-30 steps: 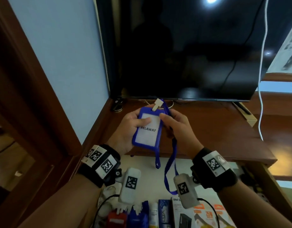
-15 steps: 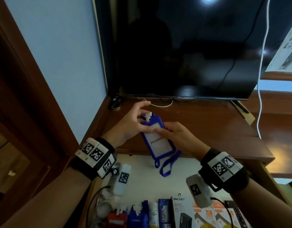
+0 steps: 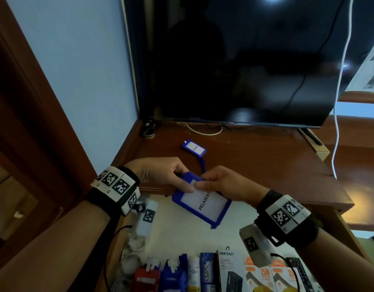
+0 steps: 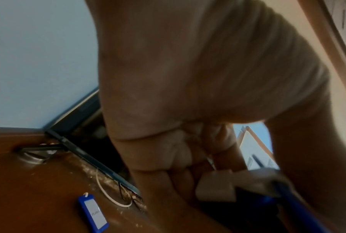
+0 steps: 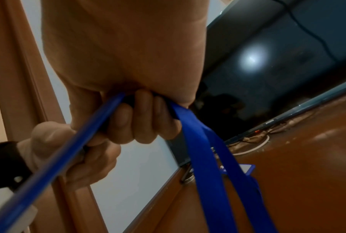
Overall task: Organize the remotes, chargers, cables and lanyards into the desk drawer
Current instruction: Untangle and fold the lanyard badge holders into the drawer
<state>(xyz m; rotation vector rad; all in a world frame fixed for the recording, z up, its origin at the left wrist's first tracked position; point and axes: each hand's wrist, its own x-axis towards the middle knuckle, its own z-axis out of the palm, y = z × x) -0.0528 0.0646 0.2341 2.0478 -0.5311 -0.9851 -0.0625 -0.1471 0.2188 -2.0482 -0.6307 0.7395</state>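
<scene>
A blue badge holder (image 3: 203, 205) with a white card reading PELAWAT hangs tilted over the open drawer (image 3: 181, 234). My left hand (image 3: 160, 173) pinches its top left corner. My right hand (image 3: 219, 182) grips the top right, fingers curled round the blue lanyard strap (image 5: 208, 173). The strap's white clip (image 4: 216, 187) shows under the left hand's fingers in the left wrist view. A second blue badge holder (image 3: 194, 147) with its strap lies on the desk top (image 3: 266, 165), beyond both hands; it also shows as the small badge (image 4: 93, 212).
A black TV (image 3: 245, 60) stands at the back of the desk, a white cable (image 3: 337, 91) hanging at its right. The drawer's front row holds charger boxes (image 3: 230, 270), red and blue lanyard holders (image 3: 160, 277), coiled white cables (image 3: 129, 256) and a black remote (image 3: 299, 270).
Both hands have carried the badge holder down and nearer, from above the desk top to over the drawer. It has tilted, and the hanging strap is now gathered in the right hand.
</scene>
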